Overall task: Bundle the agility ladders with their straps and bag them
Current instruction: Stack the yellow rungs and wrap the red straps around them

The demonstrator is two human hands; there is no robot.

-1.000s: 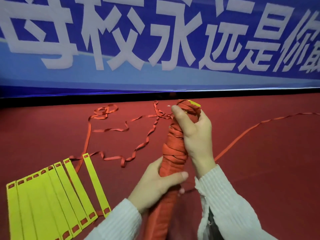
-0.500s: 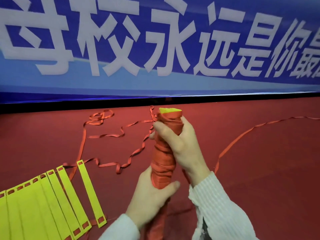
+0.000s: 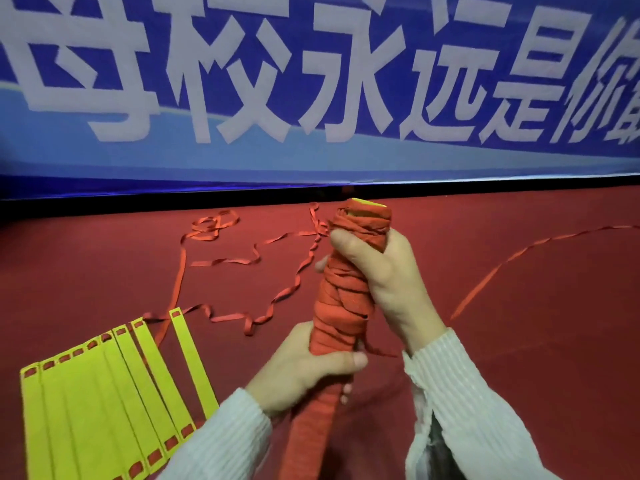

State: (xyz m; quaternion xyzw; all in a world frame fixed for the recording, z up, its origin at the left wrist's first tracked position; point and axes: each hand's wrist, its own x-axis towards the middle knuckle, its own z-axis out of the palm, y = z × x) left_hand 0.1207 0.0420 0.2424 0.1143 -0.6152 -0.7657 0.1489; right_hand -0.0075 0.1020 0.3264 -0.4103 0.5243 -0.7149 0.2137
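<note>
Since a second ago your right hand (image 3: 381,275) has slid lower on the strap-wrapped bundle (image 3: 346,289); left hand (image 3: 304,368) grips its base — stiff core, slippery soft wrap, so both hands clasp mid-shaft.

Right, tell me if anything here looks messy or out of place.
The loose red strap trails in kinks and loops over the red floor, tangled near the wall. The second ladder's yellow rungs lie fanned out, unbundled. The wrapped bundle held by both hands looks tidy.
</note>
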